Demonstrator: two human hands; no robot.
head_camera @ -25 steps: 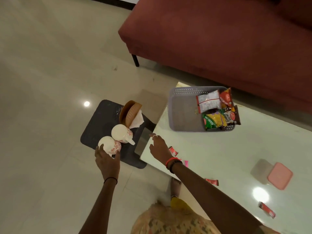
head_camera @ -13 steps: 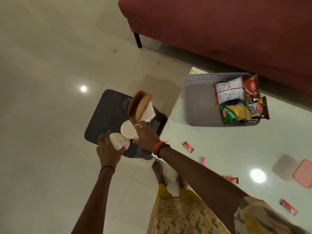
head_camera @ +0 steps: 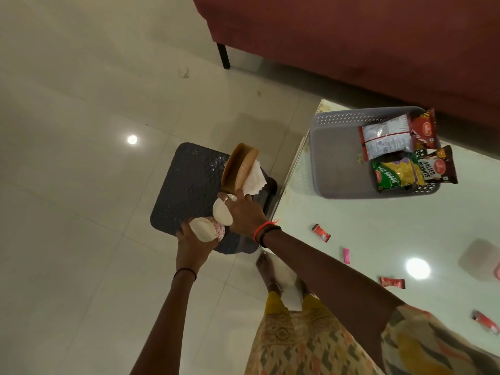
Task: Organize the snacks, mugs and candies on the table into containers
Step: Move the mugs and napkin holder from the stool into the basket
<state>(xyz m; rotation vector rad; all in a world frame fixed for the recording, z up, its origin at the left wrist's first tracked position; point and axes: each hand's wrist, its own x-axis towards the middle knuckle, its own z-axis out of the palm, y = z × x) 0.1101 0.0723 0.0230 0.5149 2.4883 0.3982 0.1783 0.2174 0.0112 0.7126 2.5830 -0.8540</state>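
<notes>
My left hand (head_camera: 192, 246) grips a white mug with a red pattern (head_camera: 207, 229), tipped on its side above the dark tray (head_camera: 189, 185) on the floor. My right hand (head_camera: 244, 211) holds a second white mug (head_camera: 221, 212) right beside it. A brown napkin holder (head_camera: 239, 169) with white tissues stands on the tray behind the mugs. On the white table (head_camera: 378, 239) a grey basket (head_camera: 338, 163) holds several snack packets (head_camera: 400, 158). Small wrapped candies lie loose on the table: a red candy (head_camera: 321, 233), a pink candy (head_camera: 346, 255) and another red candy (head_camera: 392, 282).
A dark red sofa (head_camera: 351, 36) stands behind the table, one black leg (head_camera: 223, 56) on the tiled floor. A pink lid (head_camera: 497, 272) shows at the right edge. Another red candy (head_camera: 485, 322) lies at the table's near right. My feet stand between tray and table.
My right hand left the table edge and took hold of the second mug on the tray. The left hand tilted its mug. The view swung left and down.
</notes>
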